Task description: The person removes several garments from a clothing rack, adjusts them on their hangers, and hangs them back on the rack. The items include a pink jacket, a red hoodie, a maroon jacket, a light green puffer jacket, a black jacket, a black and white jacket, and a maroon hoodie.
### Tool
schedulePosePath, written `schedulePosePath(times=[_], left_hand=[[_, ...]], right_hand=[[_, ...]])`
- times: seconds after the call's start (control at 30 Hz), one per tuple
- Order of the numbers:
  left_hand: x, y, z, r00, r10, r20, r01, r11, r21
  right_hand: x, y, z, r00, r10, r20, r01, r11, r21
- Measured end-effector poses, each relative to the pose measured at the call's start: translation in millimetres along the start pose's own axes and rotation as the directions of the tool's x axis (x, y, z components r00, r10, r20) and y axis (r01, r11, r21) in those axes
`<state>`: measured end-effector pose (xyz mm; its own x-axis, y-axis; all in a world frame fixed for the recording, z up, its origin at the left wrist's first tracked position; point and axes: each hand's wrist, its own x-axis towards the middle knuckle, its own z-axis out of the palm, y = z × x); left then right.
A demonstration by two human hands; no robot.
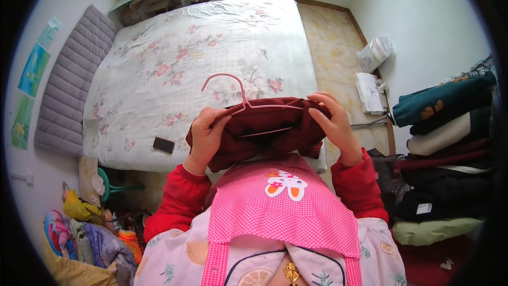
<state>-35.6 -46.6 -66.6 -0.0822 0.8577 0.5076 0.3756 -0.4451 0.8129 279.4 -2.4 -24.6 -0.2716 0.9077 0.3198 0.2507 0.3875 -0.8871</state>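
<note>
A dark red garment [262,127] hangs on a pink clothes hanger [243,87] in front of my body. The hanger's hook points up and to the left over the bed. My left hand [208,133] grips the garment and hanger at the left shoulder, thumb on the near side. At the right shoulder, my right hand [331,119] pinches the cloth near the hanger's end. The hanger's lower bar shows inside the garment's opening. Its lower folds drop out of sight behind my pink checked apron [278,202].
A bed [222,47] with a floral sheet lies ahead, a smartphone [164,145] near its close edge. Clothes on a rack [444,99] crowd the right side. Folded bedding [103,242] and a green plastic stool [109,186] are at lower left. A white box [370,93] stands by the right wall.
</note>
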Motion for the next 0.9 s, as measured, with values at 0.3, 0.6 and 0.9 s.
schedulePosePath(times=[0.3,0.6,0.9], left_hand=[[-3,2,1,0.998,0.019,-0.059,-0.015,0.998,0.056],[-8,-3,3,0.977,-0.017,-0.211,0.022,1.0,0.021],[-4,-7,7,0.983,0.008,-0.184,-0.003,1.0,0.027]], right_hand=[[4,12,19,0.986,-0.07,-0.152,0.059,0.995,-0.077],[-4,6,24,0.961,-0.258,-0.103,0.245,0.962,-0.121],[-12,15,10,0.984,-0.179,-0.009,0.177,0.98,-0.086]])
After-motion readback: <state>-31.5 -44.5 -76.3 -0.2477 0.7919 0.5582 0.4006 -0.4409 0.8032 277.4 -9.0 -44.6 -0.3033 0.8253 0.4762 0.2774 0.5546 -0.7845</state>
